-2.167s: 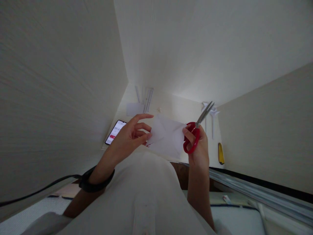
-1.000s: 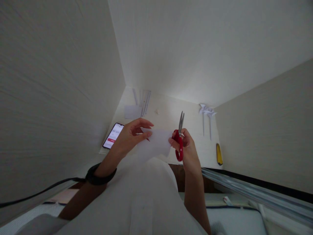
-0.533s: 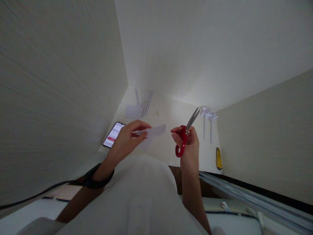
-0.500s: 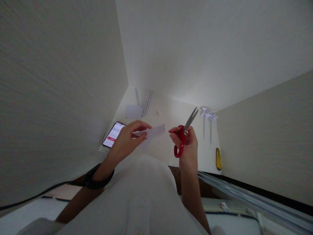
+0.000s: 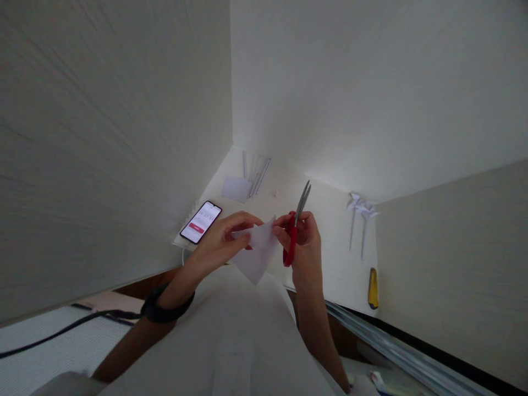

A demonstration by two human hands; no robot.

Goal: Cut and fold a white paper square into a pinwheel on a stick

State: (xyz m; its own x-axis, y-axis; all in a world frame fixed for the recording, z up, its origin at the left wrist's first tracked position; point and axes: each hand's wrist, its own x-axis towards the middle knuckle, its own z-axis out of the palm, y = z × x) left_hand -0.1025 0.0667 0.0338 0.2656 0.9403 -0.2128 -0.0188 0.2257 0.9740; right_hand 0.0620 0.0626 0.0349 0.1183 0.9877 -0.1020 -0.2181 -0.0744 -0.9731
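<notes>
A white sheet of paper (image 5: 256, 253) is pinched by my left hand (image 5: 225, 236) between thumb and fingers, one corner pointing down toward my body. My right hand (image 5: 305, 242) holds red-handled scissors (image 5: 291, 242), their blades pointing up and away from me and nearly closed. The thumb and fingertip of that same hand touch the paper's right edge. Left of my left hand lies a phone (image 5: 201, 221) with a lit screen. Behind the hands a square of paper (image 5: 236, 188) rests beside several thin white sticks (image 5: 259, 176).
Paper pinwheels (image 5: 363, 208) on sticks lie at the right of the white table (image 5: 338, 275), by the wall. A yellow cutter (image 5: 373, 289) is near the right front corner. Small scraps (image 5: 275, 193) lie mid-table. Walls enclose the left, back and right.
My right hand has moved left with the scissors and now reaches the paper's edge. The sheet has turned to show more of its face. The camera view has shifted and tilted slightly.
</notes>
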